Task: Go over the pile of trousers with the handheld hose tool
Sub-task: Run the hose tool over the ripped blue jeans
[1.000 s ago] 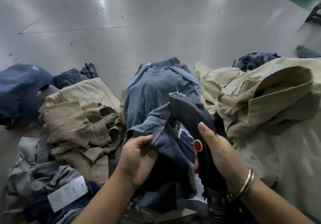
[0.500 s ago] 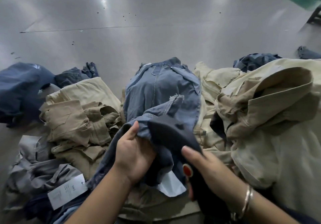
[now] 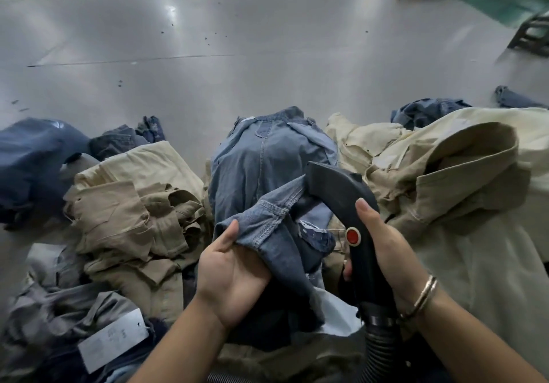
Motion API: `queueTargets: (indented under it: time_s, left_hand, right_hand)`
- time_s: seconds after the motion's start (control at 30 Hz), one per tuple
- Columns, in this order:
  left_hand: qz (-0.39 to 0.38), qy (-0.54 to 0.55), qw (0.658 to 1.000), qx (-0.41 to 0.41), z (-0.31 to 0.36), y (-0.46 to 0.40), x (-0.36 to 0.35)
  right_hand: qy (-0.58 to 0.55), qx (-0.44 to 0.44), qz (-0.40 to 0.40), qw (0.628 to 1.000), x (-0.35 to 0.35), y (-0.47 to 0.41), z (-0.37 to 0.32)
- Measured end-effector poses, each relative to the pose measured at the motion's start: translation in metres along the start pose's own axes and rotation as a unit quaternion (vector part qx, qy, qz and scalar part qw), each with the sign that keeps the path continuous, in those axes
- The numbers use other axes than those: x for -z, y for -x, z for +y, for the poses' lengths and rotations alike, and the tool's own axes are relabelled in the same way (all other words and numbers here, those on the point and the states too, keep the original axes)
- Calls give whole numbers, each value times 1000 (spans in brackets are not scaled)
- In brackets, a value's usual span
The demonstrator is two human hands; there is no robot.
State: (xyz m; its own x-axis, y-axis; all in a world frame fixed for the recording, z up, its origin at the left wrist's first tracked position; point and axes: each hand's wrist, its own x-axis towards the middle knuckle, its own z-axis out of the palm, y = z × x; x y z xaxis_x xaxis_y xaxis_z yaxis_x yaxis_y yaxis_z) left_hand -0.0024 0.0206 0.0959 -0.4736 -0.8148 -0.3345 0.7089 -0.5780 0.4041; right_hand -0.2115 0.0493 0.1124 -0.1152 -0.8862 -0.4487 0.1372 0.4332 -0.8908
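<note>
Readable text: none anywhere in the frame.
White hang tag (image 3: 114,340): lower left of the frame, lying on the grey trousers (image 3: 56,305); it carries a few rows of faint grey print, too small and blurred to read.
White inner label (image 3: 310,228): centre of the frame, on the blue denim trousers (image 3: 267,168), just left of the tool; it is frayed and no lettering can be made out.
Red round button (image 3: 353,236): centre right, on the black handheld hose tool (image 3: 341,192); plain red with a pale ring, no symbol or word visible.
</note>
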Motion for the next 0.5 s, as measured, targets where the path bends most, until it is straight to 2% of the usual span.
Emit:
queueTargets:
  time_s: [0.1,0.17,0.2,0.27,0.4,0.5]
  left_hand:
    - [3,24,1000,-17,5,2,1]
    - [15,43,998,-47,13,3,5]
    - [18,47,997,-56,16,4,7]
    - [19,47,997,-51,17,5,10]
    - [19,26,999,-26,11,-1,6]
    - [15,15,1000,-18,11,-3,6]
  right_hand:
    - [-104,-23,-4,994,7,-2,-10]
    - [-186,-9,38,982,16,-5,-22]
    - [-192,6,58,980,20,-5,-27]
    - [-172,25,41,984,23,1,-29]
    - [-11,-30,-104,994,-9,23,-5]
    - [58,-27,-148,987,-35,33,13]
